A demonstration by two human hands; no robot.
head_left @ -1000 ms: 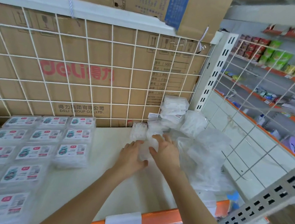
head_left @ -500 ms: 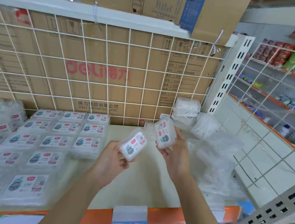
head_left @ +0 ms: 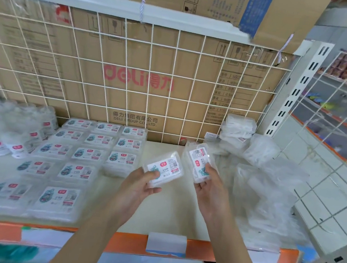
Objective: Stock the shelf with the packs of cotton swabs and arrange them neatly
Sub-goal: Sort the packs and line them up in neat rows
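Packs: likely light, thin slick plastic, crushable. Your left hand (head_left: 140, 186) grips left pack (head_left: 165, 170), right hand (head_left: 209, 187) grips right pack (head_left: 198, 160), over shelf (head_left: 173, 213). Hold short edges, gently; stocked rows (head_left: 88, 154) lie left of left hand.

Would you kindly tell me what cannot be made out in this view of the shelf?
Head view throughout.
Left pack, in the left grip: fine print too small to read.
Right pack, in the right grip: fingers cover part of its label.
Far-left packs: blurred, cut by the edge.
Crumpled plastic wrap: hides anything inside.
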